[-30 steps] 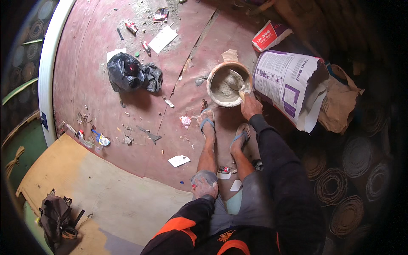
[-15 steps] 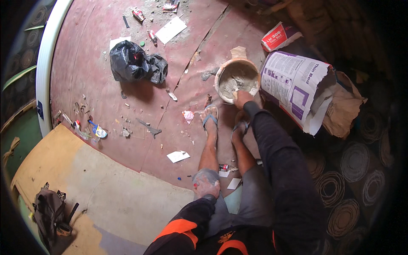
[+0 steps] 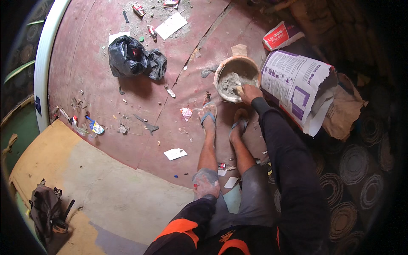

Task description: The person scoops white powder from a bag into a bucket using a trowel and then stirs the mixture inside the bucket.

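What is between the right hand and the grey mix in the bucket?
A pale tool handle; the head view shows the right hand gripping it, its end towards the grey mix in the bucket.

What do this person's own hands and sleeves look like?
The left hand and right hand are bare, without gloves. The left sleeve is black with a broad orange band; the right sleeve looks plain black. Both sleeves are long, reaching about to the wrists.

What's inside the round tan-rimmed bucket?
Thick grey paste, heaped beside a pale tool handle. Paste covers the bottom of the bucket; the tool's working end can't be made out.
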Demonstrator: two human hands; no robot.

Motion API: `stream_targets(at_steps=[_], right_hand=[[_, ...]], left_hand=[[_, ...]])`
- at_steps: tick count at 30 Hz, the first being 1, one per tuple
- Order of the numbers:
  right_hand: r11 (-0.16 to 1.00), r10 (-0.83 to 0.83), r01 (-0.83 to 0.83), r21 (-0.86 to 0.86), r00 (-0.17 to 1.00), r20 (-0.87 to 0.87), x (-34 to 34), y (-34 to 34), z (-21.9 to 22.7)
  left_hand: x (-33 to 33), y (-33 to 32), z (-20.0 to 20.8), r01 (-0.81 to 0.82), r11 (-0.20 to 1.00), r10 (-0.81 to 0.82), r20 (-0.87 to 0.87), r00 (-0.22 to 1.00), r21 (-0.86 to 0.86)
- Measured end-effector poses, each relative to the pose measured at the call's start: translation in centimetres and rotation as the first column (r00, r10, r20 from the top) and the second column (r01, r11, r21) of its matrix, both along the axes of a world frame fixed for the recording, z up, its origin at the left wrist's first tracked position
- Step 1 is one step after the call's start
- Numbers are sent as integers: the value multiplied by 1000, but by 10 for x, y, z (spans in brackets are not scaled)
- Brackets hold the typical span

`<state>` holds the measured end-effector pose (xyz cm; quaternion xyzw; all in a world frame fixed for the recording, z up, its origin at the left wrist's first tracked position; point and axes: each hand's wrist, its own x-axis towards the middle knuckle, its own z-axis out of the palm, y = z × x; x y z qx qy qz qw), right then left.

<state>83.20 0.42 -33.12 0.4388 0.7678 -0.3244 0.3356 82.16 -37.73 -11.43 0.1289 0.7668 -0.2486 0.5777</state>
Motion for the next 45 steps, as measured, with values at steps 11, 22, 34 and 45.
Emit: stream_targets(at_steps=[11,22,34,45], right_hand=[[993,-56,44,109,992,109,-5,15,-22],[997,21,-22,68,1000,15,-1,13,-15],[999,-29,29,46,1000,4,-3,10,-11],[997,68,-69,21,996,55,3,19,-17]], left_hand=[[-7,4,1,-9,1000,10,21,1000,-9],[-6,1,-2,-12,1000,12,-15,1000,17],[-12,11,0,-78,997,79,51,996,-30],[-15,11,-1,-19,1000,19,-3,1000,0]])
